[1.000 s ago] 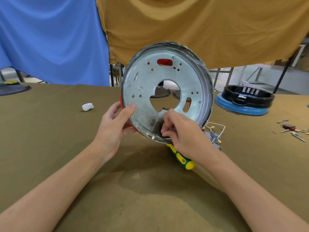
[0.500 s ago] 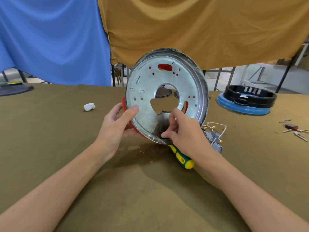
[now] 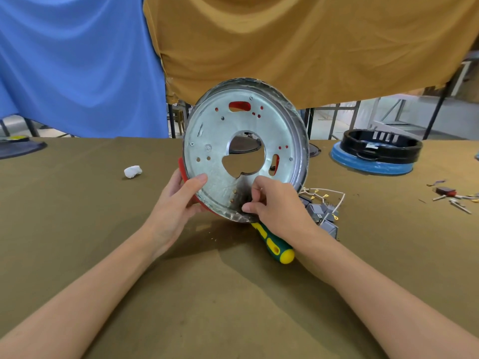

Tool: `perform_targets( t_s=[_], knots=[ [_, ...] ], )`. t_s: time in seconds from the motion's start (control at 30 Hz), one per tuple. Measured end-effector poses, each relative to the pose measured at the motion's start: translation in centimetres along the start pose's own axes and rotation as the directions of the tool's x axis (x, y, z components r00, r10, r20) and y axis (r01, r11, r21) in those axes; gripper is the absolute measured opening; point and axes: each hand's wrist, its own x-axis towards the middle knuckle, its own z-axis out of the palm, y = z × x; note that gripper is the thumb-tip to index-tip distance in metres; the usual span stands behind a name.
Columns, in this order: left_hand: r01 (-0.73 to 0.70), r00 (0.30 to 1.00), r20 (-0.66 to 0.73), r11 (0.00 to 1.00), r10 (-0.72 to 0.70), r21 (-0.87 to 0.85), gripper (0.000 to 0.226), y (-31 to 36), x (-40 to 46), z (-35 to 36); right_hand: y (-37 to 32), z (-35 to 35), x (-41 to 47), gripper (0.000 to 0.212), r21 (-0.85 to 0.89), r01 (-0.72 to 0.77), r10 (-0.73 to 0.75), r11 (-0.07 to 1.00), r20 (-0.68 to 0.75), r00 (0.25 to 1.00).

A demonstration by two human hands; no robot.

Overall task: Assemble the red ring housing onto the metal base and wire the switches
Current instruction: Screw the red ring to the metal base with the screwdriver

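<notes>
Green-yellow screwdriver (image 3: 276, 244) on the table (image 3: 77, 216); white lump (image 3: 133, 171) – far left.

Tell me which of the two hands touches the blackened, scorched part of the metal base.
The right hand: its fingers pinch the metal base at the dark, burnt patch on the lower rim. The left hand holds the clean left edge.

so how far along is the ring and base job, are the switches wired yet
Done, it seems: the red ring housing sits behind the metal base, red showing through its slots. In hand: the left hand holds the base upright by its edge, while the right hand pinches at its lower rim. Left: the switches and their wires lie loose on the table; the screwdriver lies unused.
</notes>
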Motion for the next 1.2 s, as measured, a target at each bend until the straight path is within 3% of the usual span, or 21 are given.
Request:
perform_targets(
  t_s=[0.17,0.27,0.37,0.57,0.67,0.87,0.93,1.1,1.2],
  knots=[
    [0.086,0.991,0.099,0.995,-0.090,0.042,0.093,-1.0,0.1,0.2,0.5,-0.2,0.2,0.012,0.044,0.002,-0.003,0.999,0.005,1.000],
    [0.122,0.987,0.093,0.990,-0.128,0.065,0.085,-1.4,0.2,0.4,0.4,-0.2,0.1,0.002,-0.017,0.076,-0.076,0.997,0.023,0.997],
    [0.120,0.991,0.065,0.993,-0.121,0.017,0.076,-1.4,0.4,0.3,0.1,-0.4,0.2,0.006,-0.106,0.179,-0.173,0.978,0.062,0.983],
    [0.138,0.990,0.005,0.983,-0.138,-0.123,0.071,-1.0,0.4,-0.1,-1.4,-1.1,0.1,0.026,-0.371,0.501,-0.437,0.782,0.247,0.865],
    [0.155,0.987,-0.008,0.969,-0.159,-0.190,0.072,-0.6,0.4,-0.2,-1.9,-1.3,0.3,0.033,-0.408,0.528,-0.448,0.745,0.281,0.849],
    [0.153,0.983,-0.057,0.951,-0.175,-0.270,0.066,-0.1,0.6,-0.5,-1.2,-2.3,-0.3,0.036,-0.252,0.553,-0.495,0.794,0.260,0.829],
    [0.159,0.984,-0.036,0.948,-0.175,-0.277,0.067,0.0,0.6,-0.5,-0.8,-2.3,-0.4,0.039,-0.320,0.582,-0.532,0.748,0.235,0.813],
    [0.154,0.988,0.024,0.950,-0.153,-0.272,0.068,0.2,0.4,-0.7,-0.8,-1.4,-0.6,0.019,-0.419,0.685,-0.712,0.596,0.119,0.692],
    [0.114,0.988,0.134,0.953,-0.079,-0.279,0.078,0.5,0.3,-0.7,-0.6,-1.6,-0.6,0.016,-0.428,0.706,-0.759,0.565,0.066,0.648]
  ],
)
